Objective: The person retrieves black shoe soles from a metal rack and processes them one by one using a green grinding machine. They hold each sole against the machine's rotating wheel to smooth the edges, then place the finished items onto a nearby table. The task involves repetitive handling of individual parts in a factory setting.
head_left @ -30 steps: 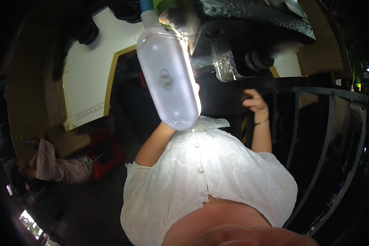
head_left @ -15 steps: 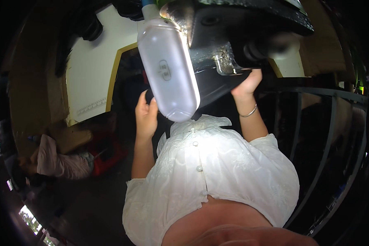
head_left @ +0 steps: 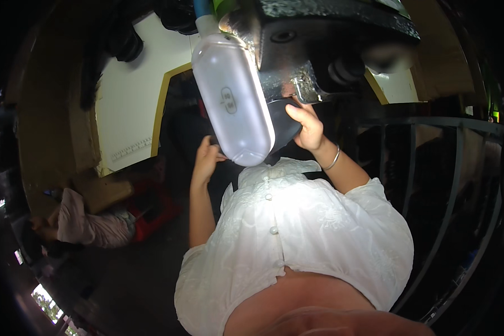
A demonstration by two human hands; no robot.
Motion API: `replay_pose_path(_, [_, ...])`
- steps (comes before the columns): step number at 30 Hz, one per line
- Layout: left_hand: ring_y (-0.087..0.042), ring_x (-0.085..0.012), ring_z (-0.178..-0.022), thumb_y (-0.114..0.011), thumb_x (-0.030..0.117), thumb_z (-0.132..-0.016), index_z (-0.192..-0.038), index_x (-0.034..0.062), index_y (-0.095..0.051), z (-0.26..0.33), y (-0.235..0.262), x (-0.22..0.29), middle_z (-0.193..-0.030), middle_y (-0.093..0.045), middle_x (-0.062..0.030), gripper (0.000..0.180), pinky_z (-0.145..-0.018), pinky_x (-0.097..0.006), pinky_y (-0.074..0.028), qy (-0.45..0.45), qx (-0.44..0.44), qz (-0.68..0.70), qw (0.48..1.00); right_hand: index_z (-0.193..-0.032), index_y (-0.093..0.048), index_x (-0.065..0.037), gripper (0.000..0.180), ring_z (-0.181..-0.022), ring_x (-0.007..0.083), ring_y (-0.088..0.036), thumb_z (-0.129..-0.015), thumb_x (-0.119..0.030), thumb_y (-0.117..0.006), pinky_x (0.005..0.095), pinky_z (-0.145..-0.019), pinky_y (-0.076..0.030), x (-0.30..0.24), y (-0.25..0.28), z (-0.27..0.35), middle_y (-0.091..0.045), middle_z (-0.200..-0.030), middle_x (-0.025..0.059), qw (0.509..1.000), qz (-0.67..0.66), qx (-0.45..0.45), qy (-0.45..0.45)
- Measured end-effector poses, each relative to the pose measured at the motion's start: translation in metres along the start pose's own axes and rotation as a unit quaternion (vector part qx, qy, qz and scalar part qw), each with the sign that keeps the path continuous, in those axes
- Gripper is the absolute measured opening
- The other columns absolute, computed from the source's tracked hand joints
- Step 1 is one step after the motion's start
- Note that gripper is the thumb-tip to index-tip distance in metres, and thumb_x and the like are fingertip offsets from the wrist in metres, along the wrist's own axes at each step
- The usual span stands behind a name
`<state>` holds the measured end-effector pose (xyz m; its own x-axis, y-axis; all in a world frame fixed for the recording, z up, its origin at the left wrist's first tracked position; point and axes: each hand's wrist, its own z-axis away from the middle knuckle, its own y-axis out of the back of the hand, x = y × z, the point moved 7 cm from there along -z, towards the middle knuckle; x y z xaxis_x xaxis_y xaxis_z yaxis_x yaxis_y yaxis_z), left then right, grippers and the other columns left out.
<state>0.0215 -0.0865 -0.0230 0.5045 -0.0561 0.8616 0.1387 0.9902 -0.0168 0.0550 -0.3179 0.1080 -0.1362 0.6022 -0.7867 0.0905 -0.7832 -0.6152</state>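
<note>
Under the grey metal machine block (head_left: 297, 56), at the top of the head view, a dark rounded part (head_left: 281, 124) is held up by the right hand (head_left: 307, 126), fingers wrapped over its edge and thumb pressed to its side: a firm, closed hold. The left hand (head_left: 207, 159) is raised beside the lower end of a translucent white bottle (head_left: 232, 101); its fingers are bent and loosely spread near the bottle's base, but contact cannot be told, since the bottle hides the fingertips. Progress, as judged: the dark part is brought up against the underside of the block but is not yet let go, so its seating is taken as unfinished; whether it is fastened at all cannot be seen. The bottle hangs neck-up from a blue fitting (head_left: 202, 7), tilted slightly, apparently empty or clouded. A silver bracelet (head_left: 334, 159) is worn on the right wrist, above a white buttoned blouse (head_left: 308, 224). Surroundings: dim room, dark floor (head_left: 112, 280) far below; a cream wall panel (head_left: 131, 112) edged in yellow at left; a pale cloth bundle (head_left: 84, 224) beside a red object (head_left: 157, 215); a dark metal railing (head_left: 453, 185) at right.
</note>
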Motion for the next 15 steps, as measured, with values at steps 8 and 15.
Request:
replay_pose_path(8, [-0.055,-0.0195,-0.091,-0.057,0.008,-0.078,-0.106,-0.0012,-0.055,-0.004,-0.153,-0.026,-0.098,-0.06,-0.0125,0.029,-0.08,-0.031,-0.043,-0.113,-0.327,-0.243,0.906,-0.097,-0.06,0.003,0.026,-0.075,0.0093,-0.055,-0.082,-0.019,-0.057,0.0236,-0.071,-0.044,-0.052,-0.025,-0.012,-0.062,-0.082,0.0036,0.937,0.32,-0.122,0.062])
replay_pose_path(15, [-0.061,-0.0196,-0.07,-0.063,0.023,-0.078,-0.103,0.0008,-0.057,0.005,-0.171,0.034,-0.081,-0.064,-0.0123,0.033,-0.064,-0.03,-0.048,-0.181,-0.248,-0.26,0.916,-0.108,-0.058,-0.007,0.029,-0.092,0.03,-0.059,-0.081,-0.019,-0.055,0.0333,-0.08,-0.045,-0.125,0.035,-0.021,-0.061,-0.1,0.0162,0.786,0.6,0.074,0.132])
